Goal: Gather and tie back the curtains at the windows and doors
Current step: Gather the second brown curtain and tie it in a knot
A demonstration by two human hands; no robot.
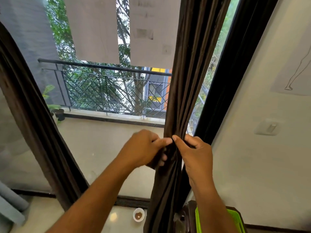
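We are standing at a glass balcony door, with the gathered dark brown fabric curtain (186, 81) as our landmark. Far to its left, a second dark brown curtain (33, 125) is hanging in a slant across the left side of the glass. Between the two, beyond the glass, a black metal balcony railing (107, 88) is running in front of green trees. Low and just left of the gathered curtain, a small white round bowl (138, 214) is sitting on the pale floor.

We are holding our left hand (144, 148) against the curtain's left edge, fingers curled round a fold of the cloth and thumb pressing toward the middle. The curtain itself is hanging bunched into a narrow column, pinched at the waist where our thumbs are almost meeting. We are gripping its right edge with our right hand (193, 152), fingers wrapped behind the bunch.

Low to the curtain's right, a bright green plastic basket (235, 221) is standing by the cream wall (252, 148).
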